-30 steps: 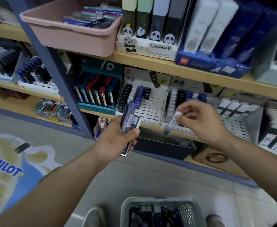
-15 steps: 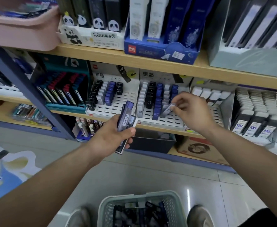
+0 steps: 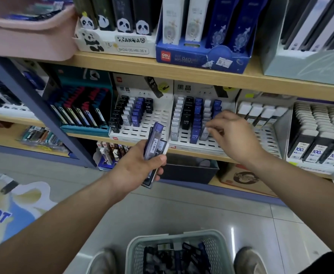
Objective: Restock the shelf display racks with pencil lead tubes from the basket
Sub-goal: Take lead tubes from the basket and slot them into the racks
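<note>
The left hand (image 3: 142, 165) grips a small bunch of slim translucent purple and dark pencil lead tubes (image 3: 153, 143), upright, below the left white slotted display rack (image 3: 154, 123). The right hand (image 3: 235, 135), fingers curled, pinches a white-capped tube (image 3: 205, 133) at the right white rack (image 3: 219, 144). The pale green mesh basket (image 3: 134, 252) sits on the floor below.

Left rack (image 3: 142, 123) front slots free (right columns too); upper shelf (image 3: 182, 71) overhangs.

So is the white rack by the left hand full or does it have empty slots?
Partly empty: the left rack has tubes in four left columns; right columns show bare slots.
</note>
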Available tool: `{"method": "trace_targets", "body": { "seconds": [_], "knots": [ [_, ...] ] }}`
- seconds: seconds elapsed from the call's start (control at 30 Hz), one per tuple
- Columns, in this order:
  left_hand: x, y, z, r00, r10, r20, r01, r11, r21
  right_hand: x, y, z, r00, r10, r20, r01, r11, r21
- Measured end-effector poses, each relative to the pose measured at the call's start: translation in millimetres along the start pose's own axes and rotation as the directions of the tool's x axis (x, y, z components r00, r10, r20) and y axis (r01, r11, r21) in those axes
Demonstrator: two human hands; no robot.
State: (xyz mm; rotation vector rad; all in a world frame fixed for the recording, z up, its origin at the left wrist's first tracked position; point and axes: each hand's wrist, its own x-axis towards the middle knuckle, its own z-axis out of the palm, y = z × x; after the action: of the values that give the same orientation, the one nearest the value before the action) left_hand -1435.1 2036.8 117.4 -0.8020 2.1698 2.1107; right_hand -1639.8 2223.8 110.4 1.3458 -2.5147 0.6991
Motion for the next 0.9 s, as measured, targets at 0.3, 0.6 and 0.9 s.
{"method": "trace_targets", "body": {
  "seconds": [0.3,0.6,0.9],
  "knots": [
    [-5,6,6,0.999,0.016,0.041,-0.012,0.996,-0.090,7,-57,-15,0.981,0.143,0.130,-0.183,0.908,0.376],
    [-14,10,17,0.990,0.045,0.134,-0.028,0.991,-0.131,2,-95,-13,0.886,0.139,0.441,-0.437,0.567,0.698],
    [-18,13,21,0.990,-0.007,0.138,0.034,0.980,-0.195,-2,-88,-22,0.832,0.238,0.501,-0.551,0.457,0.698]
  ]
}}
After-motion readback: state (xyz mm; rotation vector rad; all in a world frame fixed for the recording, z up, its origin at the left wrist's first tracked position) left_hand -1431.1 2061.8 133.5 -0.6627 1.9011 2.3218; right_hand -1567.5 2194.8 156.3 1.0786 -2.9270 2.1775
